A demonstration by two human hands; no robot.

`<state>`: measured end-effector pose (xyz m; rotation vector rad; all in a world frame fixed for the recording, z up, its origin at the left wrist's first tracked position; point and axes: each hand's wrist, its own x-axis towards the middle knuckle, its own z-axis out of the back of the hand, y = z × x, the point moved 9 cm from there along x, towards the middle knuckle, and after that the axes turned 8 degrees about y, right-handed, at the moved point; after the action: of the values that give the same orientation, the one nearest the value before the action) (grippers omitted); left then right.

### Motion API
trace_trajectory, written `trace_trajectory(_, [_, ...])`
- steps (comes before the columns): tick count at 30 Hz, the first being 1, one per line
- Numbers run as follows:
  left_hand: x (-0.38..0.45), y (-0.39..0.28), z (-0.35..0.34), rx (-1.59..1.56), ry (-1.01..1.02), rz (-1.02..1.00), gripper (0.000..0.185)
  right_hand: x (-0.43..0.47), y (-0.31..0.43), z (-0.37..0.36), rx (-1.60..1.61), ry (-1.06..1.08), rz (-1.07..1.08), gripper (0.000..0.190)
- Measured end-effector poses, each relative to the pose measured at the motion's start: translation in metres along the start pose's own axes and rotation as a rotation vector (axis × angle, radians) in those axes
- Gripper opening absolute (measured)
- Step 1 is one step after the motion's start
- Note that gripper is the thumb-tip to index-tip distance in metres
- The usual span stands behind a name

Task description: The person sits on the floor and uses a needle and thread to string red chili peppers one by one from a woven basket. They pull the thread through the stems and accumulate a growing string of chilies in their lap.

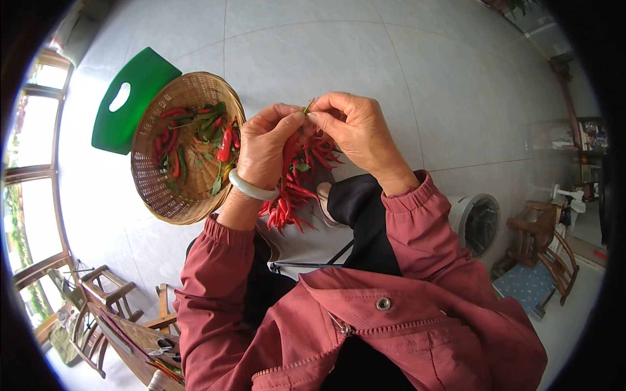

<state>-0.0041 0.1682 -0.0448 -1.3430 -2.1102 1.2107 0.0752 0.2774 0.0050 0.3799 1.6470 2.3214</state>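
My left hand (271,141), with a pale bangle (252,187) at the wrist, pinches a green chili stem (308,106) between thumb and forefinger. Close against it, my right hand (349,119) has its thumb and forefinger pressed together at the same stem. Below both hands hangs a long bunch of red chili peppers (288,200) with a few green leaves; how it is tied is hidden by the fingers. A round woven basket (188,210) left of my left hand holds red and green chilies and loose leaves.
A green board or panel with a handle hole (139,110) lies against the basket's far left side. Wooden stools (110,288) and a wooden board (122,337) bearing scissors (167,347) are at the lower left. A white cylindrical container (479,225) and a wooden chair (535,232) stand at the right.
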Motion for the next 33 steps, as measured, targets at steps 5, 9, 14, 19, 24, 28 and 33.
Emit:
trace_trajectory(5, [0.013, -0.020, -0.010, 0.537, -0.048, -0.155, 0.007, -0.006, 0.031, 0.017, -0.325, -0.189, 0.251, 0.011])
trace_trajectory(9, [0.023, -0.029, -0.030, 0.814, -0.002, -0.290, 0.005, -0.006, 0.037, 0.023, -0.428, -0.235, 0.337, 0.014])
trace_trajectory(14, [0.039, -0.025, -0.041, 0.881, -0.005, -0.280, 0.010, -0.013, 0.051, 0.041, -0.380, -0.351, 0.471, 0.009])
trace_trajectory(19, [0.070, -0.002, -0.028, 0.836, -0.014, -0.223, 0.016, -0.009, 0.020, 0.049, 0.338, -0.285, 0.132, 0.016])
trace_trajectory(24, [0.102, 0.068, 0.005, 0.794, -0.052, -0.064, 0.023, -0.008, 0.023, 0.066, 0.358, -0.329, 0.181, 0.015])
trace_trajectory(28, [0.132, 0.131, 0.037, 0.956, -0.110, 0.001, 0.026, -0.013, 0.022, 0.078, 0.457, -0.345, 0.231, 0.013])
trace_trajectory(33, [0.155, 0.204, 0.089, 0.915, -0.360, 0.168, 0.019, -0.019, 0.020, 0.083, 0.502, -0.346, 0.244, 0.011])
